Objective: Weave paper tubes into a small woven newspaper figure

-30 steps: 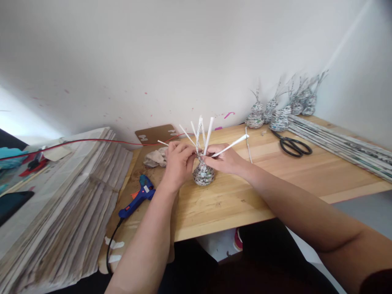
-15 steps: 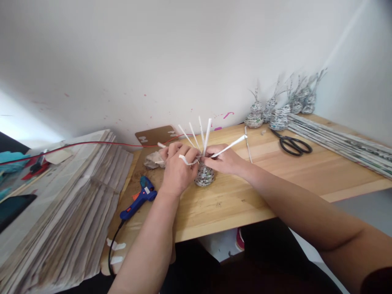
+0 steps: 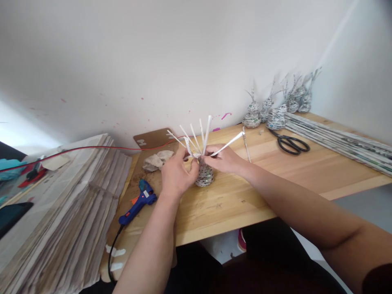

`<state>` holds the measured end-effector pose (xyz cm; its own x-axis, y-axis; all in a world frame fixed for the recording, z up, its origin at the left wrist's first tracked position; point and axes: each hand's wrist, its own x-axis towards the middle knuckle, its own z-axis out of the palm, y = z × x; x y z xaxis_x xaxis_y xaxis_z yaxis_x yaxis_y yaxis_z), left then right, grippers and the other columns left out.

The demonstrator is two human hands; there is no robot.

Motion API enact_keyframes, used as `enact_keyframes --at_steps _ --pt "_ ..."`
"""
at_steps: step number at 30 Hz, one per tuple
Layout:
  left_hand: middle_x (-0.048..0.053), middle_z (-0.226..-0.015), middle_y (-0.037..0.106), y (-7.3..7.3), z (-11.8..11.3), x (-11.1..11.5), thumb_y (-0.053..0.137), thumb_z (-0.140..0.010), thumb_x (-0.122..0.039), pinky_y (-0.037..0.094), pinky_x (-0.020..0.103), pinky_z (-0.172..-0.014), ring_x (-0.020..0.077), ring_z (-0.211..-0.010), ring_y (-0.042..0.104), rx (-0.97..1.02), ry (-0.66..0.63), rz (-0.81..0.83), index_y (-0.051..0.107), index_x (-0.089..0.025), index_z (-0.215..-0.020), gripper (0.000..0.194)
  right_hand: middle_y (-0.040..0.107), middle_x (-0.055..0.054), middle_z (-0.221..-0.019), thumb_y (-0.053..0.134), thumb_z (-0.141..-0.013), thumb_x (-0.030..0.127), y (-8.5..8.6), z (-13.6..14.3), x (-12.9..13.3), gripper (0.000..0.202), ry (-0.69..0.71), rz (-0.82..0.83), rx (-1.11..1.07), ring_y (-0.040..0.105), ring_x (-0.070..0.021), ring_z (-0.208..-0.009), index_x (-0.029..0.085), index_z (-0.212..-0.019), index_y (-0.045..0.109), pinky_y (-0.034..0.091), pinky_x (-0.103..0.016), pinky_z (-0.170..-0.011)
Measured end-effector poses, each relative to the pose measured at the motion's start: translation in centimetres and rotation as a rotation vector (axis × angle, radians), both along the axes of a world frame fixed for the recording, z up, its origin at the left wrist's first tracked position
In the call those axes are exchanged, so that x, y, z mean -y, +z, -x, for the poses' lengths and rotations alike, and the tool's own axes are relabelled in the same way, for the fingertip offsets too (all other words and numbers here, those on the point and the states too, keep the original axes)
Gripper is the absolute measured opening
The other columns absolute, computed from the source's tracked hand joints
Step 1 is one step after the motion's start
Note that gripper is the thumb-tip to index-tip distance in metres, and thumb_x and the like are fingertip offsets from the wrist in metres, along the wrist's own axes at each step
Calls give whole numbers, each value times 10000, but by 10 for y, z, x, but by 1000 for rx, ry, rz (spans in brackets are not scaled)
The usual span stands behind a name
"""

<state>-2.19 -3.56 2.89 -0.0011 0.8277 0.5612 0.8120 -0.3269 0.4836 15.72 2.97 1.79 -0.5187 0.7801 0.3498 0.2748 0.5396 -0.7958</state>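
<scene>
A small woven paper piece (image 3: 204, 174) stands upright on the wooden table, with several white paper sticks (image 3: 207, 132) fanning up from its top. My right hand (image 3: 222, 158) grips its upper right side, thumb and fingers closed at the rim, and one stick points out to the right above that hand. On the left side, my left hand (image 3: 180, 170) has its thumb against the rim and its fingers curled around a bent white strip (image 3: 188, 146). The tips of the left fingers are partly hidden behind the sticks.
A blue glue gun (image 3: 137, 204) and crumpled cloth (image 3: 157, 160) lie left, beside stacked newspaper (image 3: 76, 204). Black scissors (image 3: 293, 144), long paper rolls (image 3: 337, 143) and several woven pieces (image 3: 252, 115) are at the right. A red wire (image 3: 92, 147) crosses behind.
My left hand has turned and drawn its fingers back from over the rim, showing its thumb. The loose strip now points upward. My right hand keeps its place on the woven piece.
</scene>
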Motion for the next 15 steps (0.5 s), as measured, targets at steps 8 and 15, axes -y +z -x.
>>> enact_keyframes --at_steps 8,15 --pt "46 -933 742 -8 -2 -12 694 -851 -383 516 292 -817 186 -886 708 627 -198 103 600 -201 -974 239 588 9 -631 634 -835 355 -1 -1 -3 234 26 79 -48 492 -107 -595 151 -720 636 353 -235 -549" --pt "42 -804 734 -8 10 -24 793 -744 -468 528 288 -741 158 -727 684 759 -250 245 662 -159 -860 355 633 -11 -644 652 -834 346 2 -2 -2 221 32 144 -42 550 -117 -588 142 -750 664 397 -246 -550"
